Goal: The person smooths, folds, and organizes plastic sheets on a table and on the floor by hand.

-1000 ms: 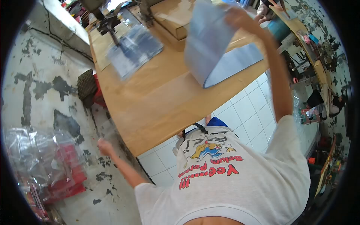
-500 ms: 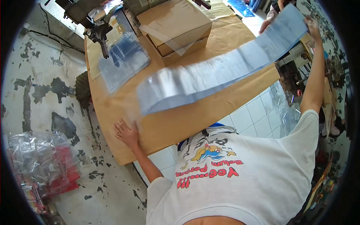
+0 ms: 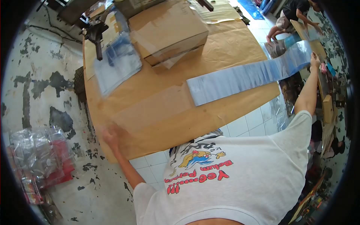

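Clamping one end of the long bluish plastic strip [image 3: 232, 82] in the right hand [image 3: 315, 61], at the upper right of the frame, and laying the rest across the brown-covered table [image 3: 228, 112], right of centre. Keeping the left hand [image 3: 111, 135] well apart at the table's edge, lower left, too blurred to tell open from closed. Facing the cardboard box [image 3: 170, 28], upper centre.

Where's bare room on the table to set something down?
Right of the carton, beyond the plastic strip; also along the near table edge, between left hand and strip. A paler area behind that may be film. Crowded: the far left, with plastic sheets and metal fixture.
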The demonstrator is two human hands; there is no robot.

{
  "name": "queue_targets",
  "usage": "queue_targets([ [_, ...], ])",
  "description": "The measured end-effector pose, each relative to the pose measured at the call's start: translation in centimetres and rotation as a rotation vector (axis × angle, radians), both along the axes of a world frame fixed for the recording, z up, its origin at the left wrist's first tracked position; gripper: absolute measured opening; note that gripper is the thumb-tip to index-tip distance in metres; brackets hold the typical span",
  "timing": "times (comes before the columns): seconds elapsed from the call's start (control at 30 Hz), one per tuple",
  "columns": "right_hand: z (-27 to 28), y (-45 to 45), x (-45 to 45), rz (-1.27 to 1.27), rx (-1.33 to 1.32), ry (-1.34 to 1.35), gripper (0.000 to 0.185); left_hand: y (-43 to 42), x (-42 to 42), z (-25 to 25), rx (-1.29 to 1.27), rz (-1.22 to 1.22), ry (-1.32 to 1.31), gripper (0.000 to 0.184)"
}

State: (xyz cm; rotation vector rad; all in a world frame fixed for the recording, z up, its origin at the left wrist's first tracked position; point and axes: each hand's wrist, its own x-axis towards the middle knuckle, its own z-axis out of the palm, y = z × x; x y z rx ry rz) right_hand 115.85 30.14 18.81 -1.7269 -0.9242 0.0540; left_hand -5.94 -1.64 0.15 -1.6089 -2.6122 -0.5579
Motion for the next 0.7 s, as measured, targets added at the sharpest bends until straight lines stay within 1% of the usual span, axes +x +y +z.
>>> queue_targets([
  [0.07, 0.3, 0.0, 0.2, -0.042, -0.03, -0.017, 0.028, 1.9, 7.7, 0.1, -0.223, 0.077, -0.014, 0.083],
  [0.1, 0.4, 0.1, 0.1, -0.057, -0.042, -0.023, 0.027, 2.2, 10.0, 0.3, -0.221, 0.125, 0.013, 0.088],
  [0.13, 0.2, 0.0, -0.1, -0.125, -0.041, -0.101, 0.029, 2.3, 11.7, 0.4, -0.219, 0.177, 0.042, 0.093],
  [0.17, 0.1, 0.3, -0.6, -0.266, -0.16, -0.273, 0.03, 2.4, 12.5, 0.7, -0.216, 0.23, 0.072, 0.099],
  [0.23, -0.6, 0.4, -3.1, -0.551, -0.412, -0.615, 0.032, 2.4, 12.0, 0.3, -0.231, 0.249, 0.042, 0.102],
  [0.27, -2.0, 0.6, -7.1, -0.626, -0.422, -0.743, 0.031, 2.5, 11.9, 0.2, -0.242, 0.25, 0.025, 0.103],
  [0.3, -3.2, 0.3, -11.7, -0.399, -0.3, -0.694, 0.031, 2.8, 12.0, 0.3, -0.226, 0.246, 0.013, 0.101],
  [0.33, -2.6, -1.0, -22.1, -0.239, -0.266, -0.7, 0.028, 2.9, 12.2, 0.5, -0.212, 0.248, -0.001, 0.098],
  [0.37, -8.0, 0.1, -23.2, 0.129, -0.176, -0.692, 0.026, 2.8, 12.1, 0.7, -0.197, 0.259, -0.013, 0.096],
  [0.4, -14.2, 0.4, -26.7, 0.409, -0.129, -0.678, 0.03, 2.8, 11.7, 0.4, -0.192, 0.239, -0.034, 0.09],
  [0.43, -14.4, -3.6, -37.1, 0.524, -0.252, -0.569, 0.034, 2.6, 11.2, -0.1, -0.192, 0.226, -0.053, 0.084],
  [0.47, -13.3, -8.2, -48.4, 0.612, -0.349, -0.546, 0.038, 2.3, 10.6, -0.3, -0.19, 0.211, -0.071, 0.078],
  [0.5, -12.2, -11.8, -56.8, 0.699, -0.419, -0.599, 0.043, 2.0, 10.6, -0.2, -0.166, 0.193, -0.079, 0.072],
  [0.53, -11.5, -14.8, -62.7, 0.733, -0.424, -0.723, 0.048, 2.0, 11.1, -0.1, -0.134, 0.173, -0.089, 0.066],
  [0.57, -15.9, -14.9, -64.2, 0.474, -0.253, -1.207, 0.048, 2.2, 11.4, 0.0, -0.1, 0.148, -0.098, 0.06],
  [0.63, -15.7, -16.7, -67.9, 0.425, -0.405, -1.114, 0.059, 2.2, 11.3, -0.2, -0.081, 0.143, -0.059, 0.056],
  [0.67, -10.8, -18.4, -70.1, 0.632, -0.698, -0.521, 0.072, 2.0, 11.3, -0.4, -0.075, 0.134, -0.04, 0.054],
  [0.7, -12.3, -18.6, -70.0, 0.603, -0.695, -0.517, 0.079, 2.0, 11.2, -0.4, -0.079, 0.136, -0.041, 0.054],
])
